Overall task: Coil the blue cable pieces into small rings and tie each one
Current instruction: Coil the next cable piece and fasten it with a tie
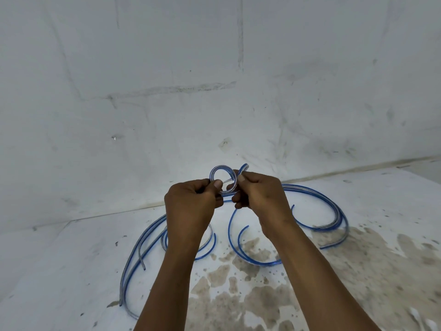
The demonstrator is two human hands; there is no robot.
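Note:
A small ring of blue and clear cable (pixel 220 170) is held up in front of the wall, between both hands. My left hand (pixel 191 201) pinches the ring's left side with thumb and curled fingers. My right hand (pixel 257 194) pinches its right side, and a short cable end (pixel 244 167) sticks up above that hand's fingers. On the floor below lie several loose blue cable pieces: long curved ones at the left (pixel 136 254), shorter arcs in the middle (pixel 235 237), and a big bundle of arcs at the right (pixel 334 216).
The white floor (pixel 71 271) has brown stained patches (pixel 298 283) at the right and front. A scuffed white wall (pixel 214 80) rises just behind the cables, meeting the floor in a corner at the left.

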